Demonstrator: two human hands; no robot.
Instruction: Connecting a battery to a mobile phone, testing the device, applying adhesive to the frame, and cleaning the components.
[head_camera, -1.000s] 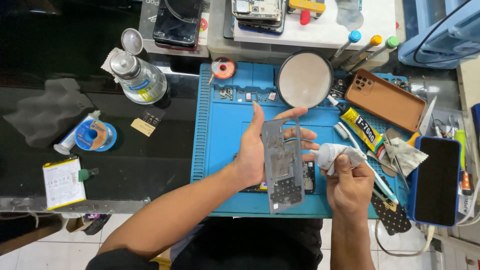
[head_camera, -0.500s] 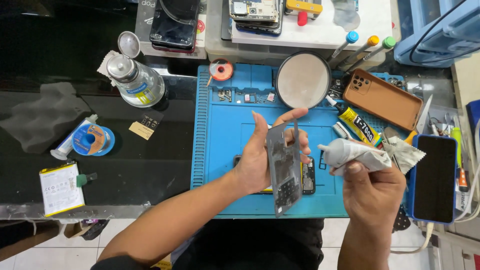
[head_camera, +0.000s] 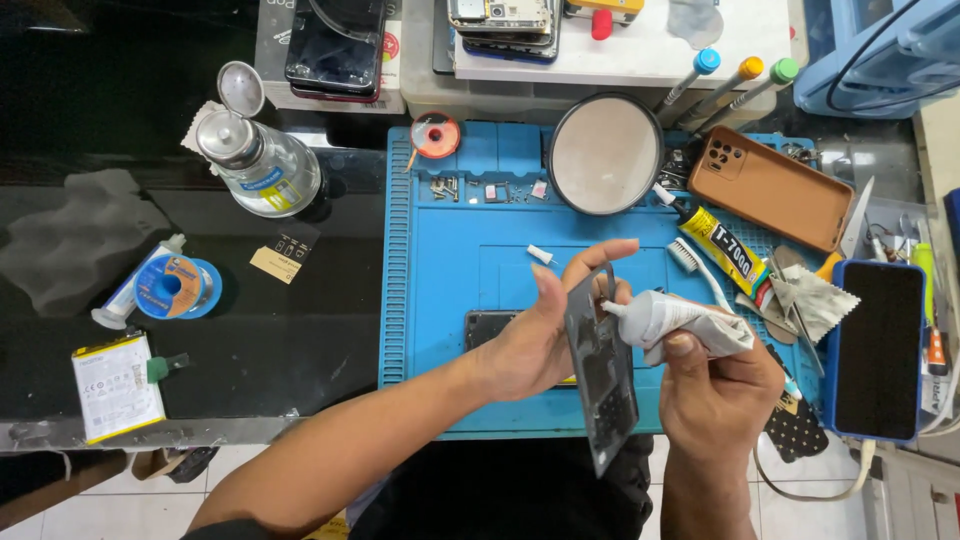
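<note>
Head view, left to right: left hand (head_camera: 545, 340) grips dark phone frame (head_camera: 603, 365) edge-up over blue mat (head_camera: 450, 270). Right hand (head_camera: 715, 385) clenched around white glue tube (head_camera: 675, 322), nozzle touching frame's upper edge. Step looks like glue application; calls for steady squeeze along rim.

Dark phone screen (head_camera: 878, 350), yellow-labelled glue tube (head_camera: 722, 246)

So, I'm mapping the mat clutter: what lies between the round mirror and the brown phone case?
In the head view, a dark heap of small parts fills the gap between the round mirror and the brown phone case.
</note>
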